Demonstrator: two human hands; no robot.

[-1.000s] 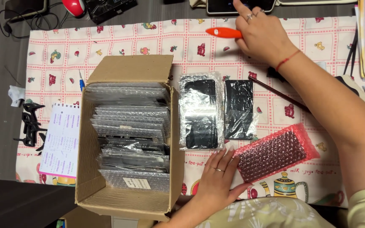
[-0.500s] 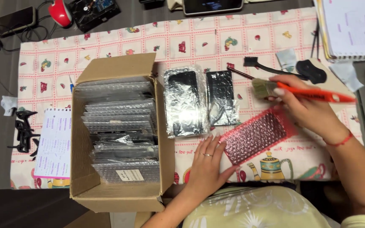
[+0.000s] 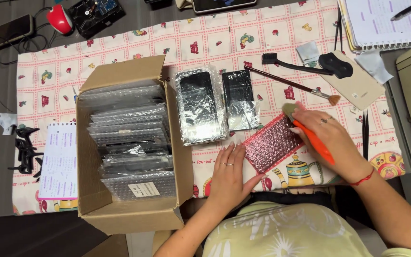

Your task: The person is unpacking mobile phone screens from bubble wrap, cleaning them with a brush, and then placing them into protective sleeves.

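A pink bubble-wrap pouch [image 3: 273,144] lies on the patterned tablecloth in front of me. My left hand [image 3: 230,177] rests flat at its lower left corner, fingers spread, touching its edge. My right hand [image 3: 330,137] grips a brush with an orange handle [image 3: 314,141]; its pale bristles [image 3: 288,110] touch the pouch's upper right corner. Two dark phone screens in clear wrap [image 3: 198,105] [image 3: 239,99] lie side by side just beyond the pouch.
An open cardboard box [image 3: 91,143] full of bubble-wrapped items stands at left. A thin paintbrush [image 3: 291,86], a black brush [image 3: 286,64], a beige phone back [image 3: 357,85], tweezers [image 3: 364,133], a notebook [image 3: 386,24] and a paper pad [image 3: 59,161] surround the work spot.
My right hand came down from the far edge of the table carrying the orange-handled brush and set its bristles on the pink pouch. My left hand stayed by the pouch.
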